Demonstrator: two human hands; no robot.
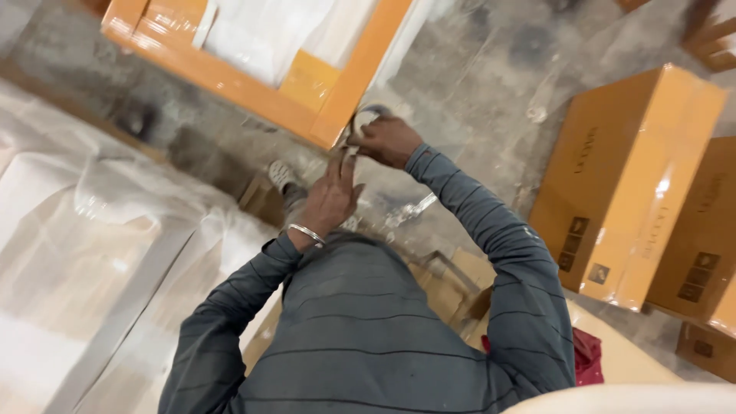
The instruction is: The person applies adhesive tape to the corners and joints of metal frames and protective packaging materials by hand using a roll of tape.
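Observation:
My right hand (389, 140) grips a roll of clear packing tape (366, 118) at the near corner of an orange box (230, 73) that lies open on the floor. My left hand (331, 195), with a metal bangle at the wrist, has its fingers stretched up to the strip of tape (343, 153) coming off the roll. White plastic-wrapped contents (264, 34) fill the open box. Both arms wear dark grey striped sleeves.
Plastic-wrapped white panels (92, 253) cover the left side. Closed orange cartons (625, 184) stand at the right on a grey concrete floor (491, 77). Flattened cardboard (452, 287) and a red cloth (586, 356) lie near my body. My foot in a sandal (282, 175) shows below the box.

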